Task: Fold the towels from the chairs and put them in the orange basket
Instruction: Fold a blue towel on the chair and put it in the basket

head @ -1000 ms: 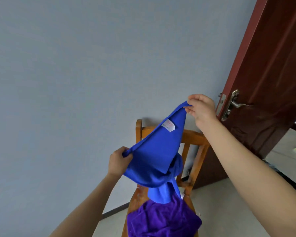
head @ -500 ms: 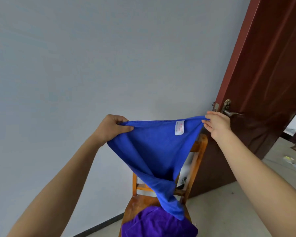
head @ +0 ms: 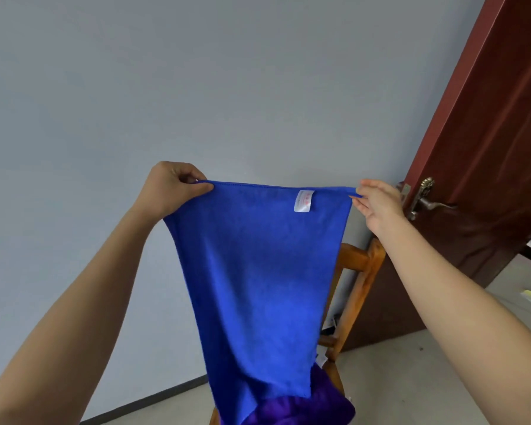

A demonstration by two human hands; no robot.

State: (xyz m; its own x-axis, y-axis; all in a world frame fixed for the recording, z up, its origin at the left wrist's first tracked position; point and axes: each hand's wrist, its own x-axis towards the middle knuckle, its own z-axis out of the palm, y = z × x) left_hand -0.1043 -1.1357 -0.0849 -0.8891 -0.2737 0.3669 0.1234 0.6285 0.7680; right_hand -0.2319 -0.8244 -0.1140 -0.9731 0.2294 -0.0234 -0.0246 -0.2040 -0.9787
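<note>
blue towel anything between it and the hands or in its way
Nothing: the left hand and right hand each pinch a top corner of the blue towel, which hangs in front of the wooden chair and purple towel. The orange basket is not in view, so that path cannot be judged.

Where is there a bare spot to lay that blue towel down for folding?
Crowded: the chair; the purple towel covers its seat where the blue towel does not hide it. Free: bare floor right of the chair, bordered by the door; a narrower strip left of it along the baseboard.
</note>
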